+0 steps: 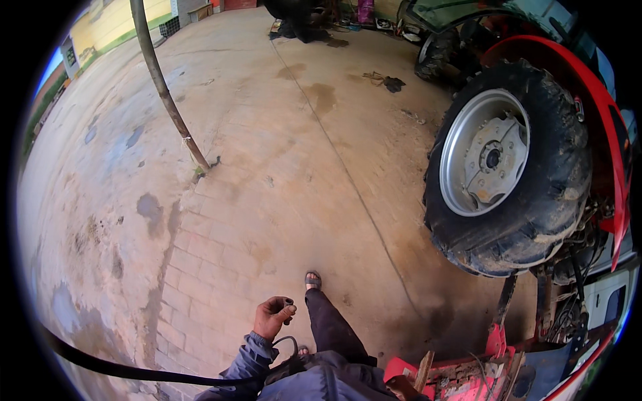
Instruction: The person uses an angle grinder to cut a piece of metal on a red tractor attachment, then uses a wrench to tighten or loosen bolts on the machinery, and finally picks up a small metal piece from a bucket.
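Observation:
My left hand (pixel 270 317) is raised in front of my body, its fingers closed round a small dark round piece (pixel 289 303), perhaps metal. Its exact kind is too small to make out. The blue-grey sleeve of that arm comes up from the lower edge. My right hand (pixel 401 386) shows only in part at the bottom, beside a red machine part (pixel 399 368) and a wooden piece (pixel 424 371). Its fingers are hidden. One sandalled foot (pixel 312 279) is stepping forward on the paving.
A tractor's large rear tyre (pixel 568 174) stands at the right under a red fender (pixel 607 100). Linkage arms (pixel 506 304) reach down behind it. A leaning wooden pole (pixel 160 83) rises at the left. Dark rags (pixel 393 84) lie on the concrete ahead. A black hose or strap (pixel 134 371) crosses the lower left.

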`<state>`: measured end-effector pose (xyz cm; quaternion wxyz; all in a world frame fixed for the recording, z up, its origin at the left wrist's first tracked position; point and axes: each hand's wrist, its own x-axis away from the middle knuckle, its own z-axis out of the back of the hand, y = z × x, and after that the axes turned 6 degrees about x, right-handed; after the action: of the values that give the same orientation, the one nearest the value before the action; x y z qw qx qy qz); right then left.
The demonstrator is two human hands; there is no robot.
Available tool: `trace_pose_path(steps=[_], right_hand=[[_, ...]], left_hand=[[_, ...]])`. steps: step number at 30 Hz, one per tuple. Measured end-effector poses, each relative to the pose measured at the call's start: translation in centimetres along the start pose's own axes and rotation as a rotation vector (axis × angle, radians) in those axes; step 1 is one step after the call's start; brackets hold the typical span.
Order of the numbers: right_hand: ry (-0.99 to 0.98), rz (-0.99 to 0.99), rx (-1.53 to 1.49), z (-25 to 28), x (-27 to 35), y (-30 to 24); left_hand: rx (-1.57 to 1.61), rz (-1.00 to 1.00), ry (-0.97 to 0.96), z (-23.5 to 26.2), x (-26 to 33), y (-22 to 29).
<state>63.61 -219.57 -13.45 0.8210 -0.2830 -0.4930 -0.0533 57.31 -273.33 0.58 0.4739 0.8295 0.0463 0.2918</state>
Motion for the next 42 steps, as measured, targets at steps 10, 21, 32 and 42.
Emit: trace_pose_path(steps=[10,21,32,42], right_hand=[[0.076,0.073,0.247,19.5,-19.1,-34.8],[0.113,0.388,0.098,26.6,-35.1,-68.0],[-0.071,-0.111,0.149,27.2,-42.3,-79.0],[-0.062,0.126,0.518,31.7,-51.9,-102.1]], left_hand=[[-0.014,-0.134,0.183,0.7,-13.2,10.6],[0.084,-0.201,0.487,5.6,-30.6,21.3],[0.061,-0.204,0.473,12.1,-54.2,39.5],[-0.150,-0.169,0.626,20.3,-74.4,47.7]])
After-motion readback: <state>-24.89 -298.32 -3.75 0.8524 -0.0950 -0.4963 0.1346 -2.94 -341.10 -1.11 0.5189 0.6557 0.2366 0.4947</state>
